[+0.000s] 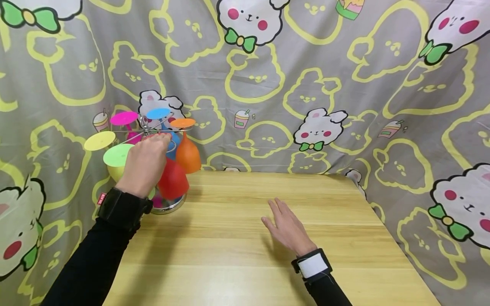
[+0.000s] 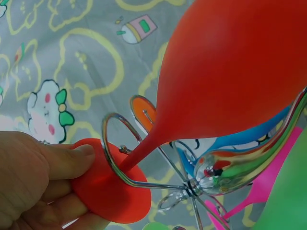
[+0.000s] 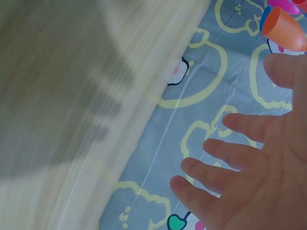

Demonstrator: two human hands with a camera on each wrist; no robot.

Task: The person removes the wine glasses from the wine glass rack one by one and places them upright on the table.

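Note:
At the left of the table my left hand (image 1: 147, 159) pinches the round foot of a red plastic goblet (image 1: 174, 180) between thumb and fingers. The goblet hangs bowl-down from a chrome glass rack (image 1: 172, 207). In the left wrist view, a wire loop (image 2: 106, 143) of the rack curves around its stem. Orange (image 1: 189, 153), blue, magenta, yellow and green goblets hang around the same rack; my hand and forearm partly hide the green one. My right hand (image 1: 287, 227) is held over the table with fingers extended, holding nothing.
A light wood-grain table (image 1: 237, 255) lies under both hands. Behind it and at the sides hangs a grey curtain (image 1: 260, 140) with cartoon rabbits and yellow outlines. The table's right edge runs beside the curtain.

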